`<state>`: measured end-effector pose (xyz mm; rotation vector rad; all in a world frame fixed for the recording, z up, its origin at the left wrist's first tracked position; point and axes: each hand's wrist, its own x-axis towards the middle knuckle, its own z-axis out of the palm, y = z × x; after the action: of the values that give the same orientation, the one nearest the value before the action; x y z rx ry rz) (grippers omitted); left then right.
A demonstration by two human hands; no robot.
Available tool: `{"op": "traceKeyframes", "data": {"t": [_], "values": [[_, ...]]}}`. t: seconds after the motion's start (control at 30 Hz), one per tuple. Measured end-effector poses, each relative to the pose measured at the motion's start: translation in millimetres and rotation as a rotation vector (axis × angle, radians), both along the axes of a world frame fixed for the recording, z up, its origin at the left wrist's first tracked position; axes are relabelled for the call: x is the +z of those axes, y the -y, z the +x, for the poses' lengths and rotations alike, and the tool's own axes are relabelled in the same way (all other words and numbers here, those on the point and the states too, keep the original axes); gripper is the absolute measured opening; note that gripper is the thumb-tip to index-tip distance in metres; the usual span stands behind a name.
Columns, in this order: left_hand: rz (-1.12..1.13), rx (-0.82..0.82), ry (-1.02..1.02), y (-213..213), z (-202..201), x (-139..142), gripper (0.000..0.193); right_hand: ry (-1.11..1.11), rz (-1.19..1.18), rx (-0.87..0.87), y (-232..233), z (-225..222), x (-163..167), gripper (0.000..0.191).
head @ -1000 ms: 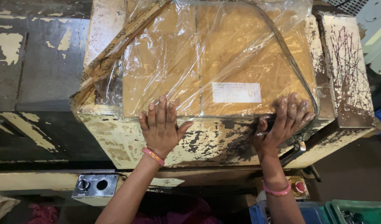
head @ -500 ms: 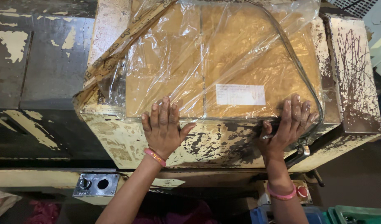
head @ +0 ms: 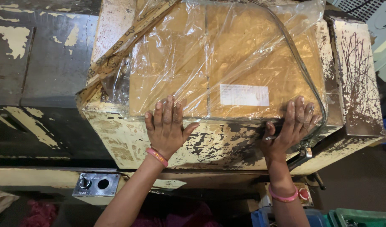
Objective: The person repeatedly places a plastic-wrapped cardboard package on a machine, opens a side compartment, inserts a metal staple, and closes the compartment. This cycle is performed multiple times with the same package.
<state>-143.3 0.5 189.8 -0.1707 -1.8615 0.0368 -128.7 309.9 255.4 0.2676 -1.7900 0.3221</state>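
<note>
A flat brown cardboard package [head: 226, 63], wrapped in clear plastic film and bearing a white label [head: 244, 95], lies on top of a worn cream-painted machine [head: 201, 143]. My left hand [head: 165, 126] rests flat, fingers spread, against the package's near edge left of centre. At the near right corner my right hand [head: 292, 128] presses on the film beside a thin metal wire frame [head: 315, 88] that curves around the package. Neither hand grips anything.
A strip of brown patterned tape [head: 121, 42] runs along the package's left side. Below the machine sits a grey switch plate [head: 95, 184]. A red button [head: 303, 194] is near my right wrist. Green and blue bins [head: 357, 217] stand at bottom right.
Both hands keep their places on the package's near edge. The view has shifted slightly, so package and hands sit a little lower in the picture.
</note>
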Motion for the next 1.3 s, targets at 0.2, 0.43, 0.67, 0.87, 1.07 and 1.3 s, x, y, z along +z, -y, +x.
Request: {"op": "traceKeyframes", "data": {"t": [0.2, 0.43, 0.67, 0.87, 1.07, 1.3], "values": [[-0.005, 0.001, 0.012, -0.6, -0.7, -1.3, 0.089, -0.02, 0.002, -0.008, -0.2, -1.4, 1.3, 0.07], [0.02, -0.029, 0.026, -0.5, 0.4, -5.6, 0.088, -0.009, 0.0, -0.051, -1.6, 2.9, -0.2, 0.07], [0.027, -0.002, 0.012, 4.2, 1.3, -2.2, 0.087, -0.025, 0.007, -0.031, 3.0, -3.5, 3.1, 0.069], [0.015, -0.01, 0.004, 3.1, 2.7, -0.8, 0.087, -0.024, 0.008, -0.02, 1.9, -2.0, 1.9, 0.066], [0.009, -0.007, 0.005, 2.2, 2.8, -1.0, 0.086, -0.029, 0.004, -0.025, 0.5, -3.0, -0.2, 0.067], [0.002, 0.004, -0.008, 2.1, 0.8, -0.7, 0.087, -0.039, -0.006, -0.013, 0.1, -6.8, -2.0, 0.067]]}}
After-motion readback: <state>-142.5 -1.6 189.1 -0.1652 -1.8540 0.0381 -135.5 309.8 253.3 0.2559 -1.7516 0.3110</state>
